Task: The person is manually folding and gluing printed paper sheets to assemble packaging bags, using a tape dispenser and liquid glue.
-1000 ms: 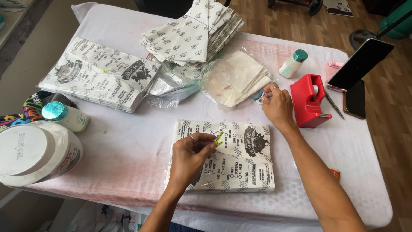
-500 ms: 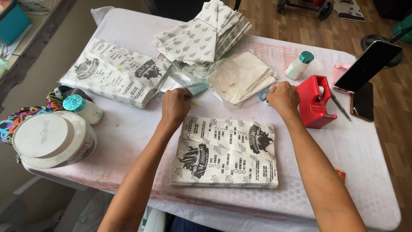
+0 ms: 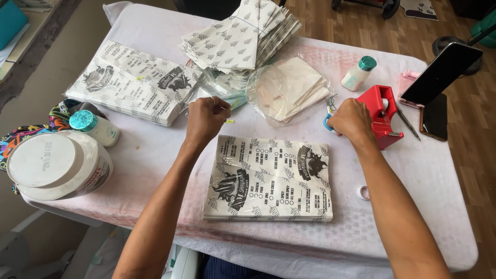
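A flat pack of black-printed white paper bags in clear wrap (image 3: 268, 178) lies in front of me on the white tablecloth (image 3: 155, 155). My left hand (image 3: 206, 116) is curled in a fist just beyond the pack's far left corner, and a small yellow-green strip (image 3: 228, 122) pokes out beside its fingers. My right hand (image 3: 351, 121) is closed over blue-handled scissors (image 3: 327, 124) right next to a red tape dispenser (image 3: 383, 114). Most of the scissors are hidden under the hand.
A second printed pack (image 3: 129, 82) lies far left, a tree-patterned stack (image 3: 243, 36) at the back, beige sheets in plastic (image 3: 292, 88) beside it. White tub (image 3: 51, 165) and teal-capped bottles (image 3: 95, 126) (image 3: 359, 72). Propped phone (image 3: 444, 67) at right. Small tape ring (image 3: 363, 192).
My left hand left the near pack and moved up and left to the far corner. My right hand stayed by the red dispenser. The camera view shifted slightly.
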